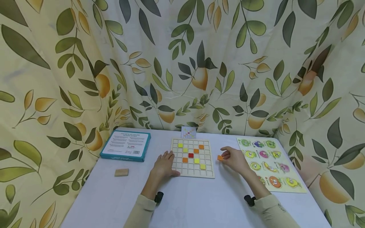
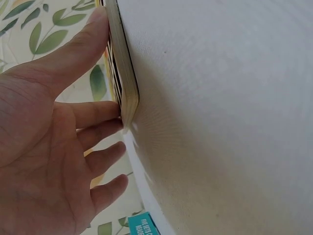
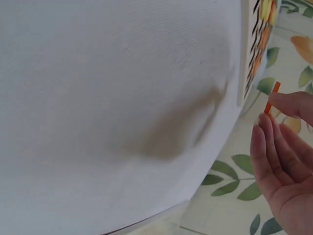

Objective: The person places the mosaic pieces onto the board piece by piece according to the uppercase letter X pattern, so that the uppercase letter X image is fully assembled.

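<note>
A pale wooden grid board (image 1: 207, 155) lies mid-table, holding yellow and orange square tiles and one red tile (image 1: 190, 155). My left hand (image 1: 163, 166) rests against its left side, fingers fairly straight along the edge and thumb at the near-left corner. In the left wrist view, the thumb and fingertips of that hand (image 2: 54, 122) touch the board's edge (image 2: 124, 73). My right hand (image 1: 235, 160) is just right of the board and pinches an orange tile (image 1: 220, 157) between thumb and fingers. The right wrist view shows this tile (image 3: 272, 98) edge-on, held above the tabletop.
Behind the board stands a small pattern card (image 1: 188, 132). A teal-edged white box (image 1: 125, 145) lies at the left, with a small wooden block (image 1: 121, 172) nearer me. At the right, a fruit-picture board (image 1: 262, 160) lies partly under my right forearm. A leaf-print curtain (image 1: 176, 79) surrounds the table.
</note>
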A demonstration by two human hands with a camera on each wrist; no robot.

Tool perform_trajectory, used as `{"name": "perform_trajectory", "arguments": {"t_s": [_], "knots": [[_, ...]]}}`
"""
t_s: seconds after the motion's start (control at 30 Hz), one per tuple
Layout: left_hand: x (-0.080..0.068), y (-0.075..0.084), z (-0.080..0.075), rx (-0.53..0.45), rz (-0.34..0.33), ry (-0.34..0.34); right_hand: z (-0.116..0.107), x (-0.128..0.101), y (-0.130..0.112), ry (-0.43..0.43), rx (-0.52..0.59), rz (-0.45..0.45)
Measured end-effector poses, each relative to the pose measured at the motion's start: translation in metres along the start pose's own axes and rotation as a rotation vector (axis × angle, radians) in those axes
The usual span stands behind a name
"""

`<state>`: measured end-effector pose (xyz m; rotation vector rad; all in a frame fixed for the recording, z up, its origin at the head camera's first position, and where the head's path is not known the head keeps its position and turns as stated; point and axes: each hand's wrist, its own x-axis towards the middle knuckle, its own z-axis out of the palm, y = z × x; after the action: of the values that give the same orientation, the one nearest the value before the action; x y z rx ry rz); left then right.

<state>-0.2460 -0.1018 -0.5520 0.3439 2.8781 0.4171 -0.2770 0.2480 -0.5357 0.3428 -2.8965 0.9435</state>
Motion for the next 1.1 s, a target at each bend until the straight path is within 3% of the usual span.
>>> {"name": "perform_trajectory", "arguments": {"t_s": [0.63, 1.1], "knots": [[-0.001, 0.0, 0.001, -0.016, -0.015, 0.005, 0.035, 0.013, -0.07, -0.083, 0.07, -0.045], [0.0, 0.0, 0.002, -0.004, -0.018, -0.009, 0.067, 0.014, -0.093, -0.112, 0.12, -0.119]]}}
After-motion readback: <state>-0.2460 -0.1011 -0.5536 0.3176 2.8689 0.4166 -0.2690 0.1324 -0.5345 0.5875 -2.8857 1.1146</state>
